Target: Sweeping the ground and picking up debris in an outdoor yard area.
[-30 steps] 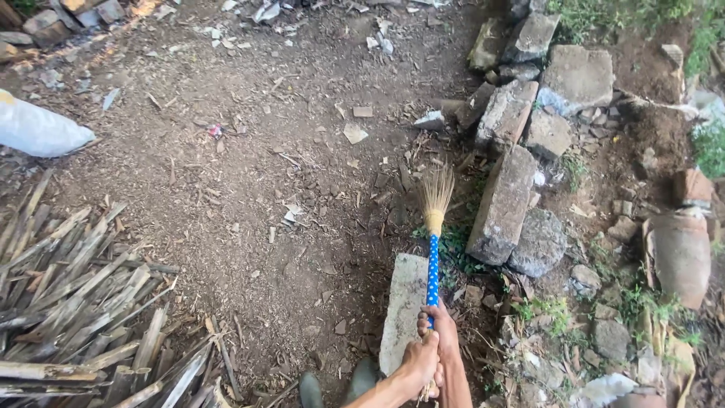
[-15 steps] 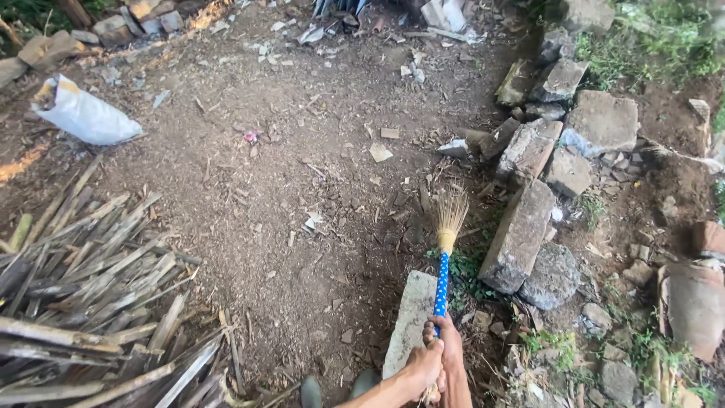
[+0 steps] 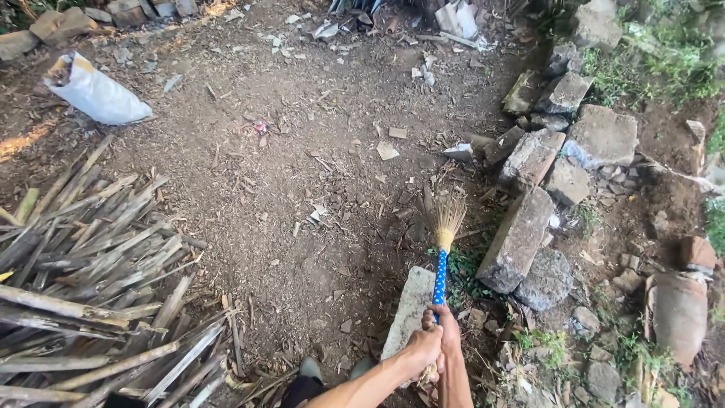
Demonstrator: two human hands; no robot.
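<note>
Both my hands grip a broom [image 3: 440,266] with a blue, white-dotted handle and straw bristles. My left hand [image 3: 420,349] wraps the handle's near end, and my right hand [image 3: 446,325] holds it just above. The bristles rest on the dirt ground next to a long grey stone block [image 3: 517,236]. A flat pale stone slab [image 3: 408,308] lies under the handle, close to my feet.
A pile of split wood sticks [image 3: 91,287] fills the left. A white sack [image 3: 94,92] lies at upper left. Stacked stones and rubble [image 3: 581,143] line the right, with a clay pot piece [image 3: 677,312]. Scraps and litter dot the dirt.
The view has tilted up slightly and the broom head has shifted a little toward me. Both hands keep the same grip on the handle.
</note>
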